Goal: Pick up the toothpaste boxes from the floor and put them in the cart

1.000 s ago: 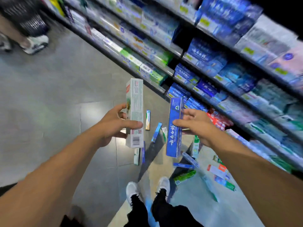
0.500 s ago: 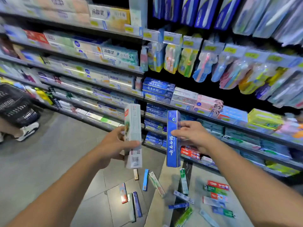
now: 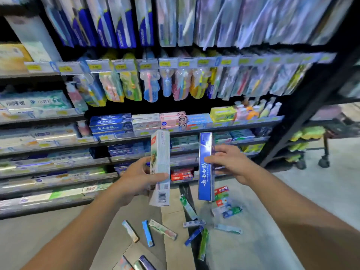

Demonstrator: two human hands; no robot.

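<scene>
Head view is taken up, at the far left, by store shelves [image 3: 48, 145] stocked with boxed goods, and nothing like a cart is seen on that side. Moving right, the left hand [image 3: 136, 178] is found closed around a pale toothpaste box [image 3: 160, 168], thumb laid across its front face and fingers hidden behind; the box is held upright, its long axis near vertical, barcode end down. Just beside it, apart and not touching, a blue toothpaste box [image 3: 206, 166] is gripped by the right hand [image 3: 228, 160], fingers wrapped onto its front and side, also upright. Below both hands, many more boxes on the floor [image 3: 161, 229] are scattered at mixed angles, well apart from either grip. At the far right, a wheeled rack [image 3: 311, 151] is partly seen past the shelf end; whether this is the cart cannot be told. If it is, the right hand is judged the nearer, and both boxes would need to be carried rightward and tipped from upright to lie flat.
</scene>
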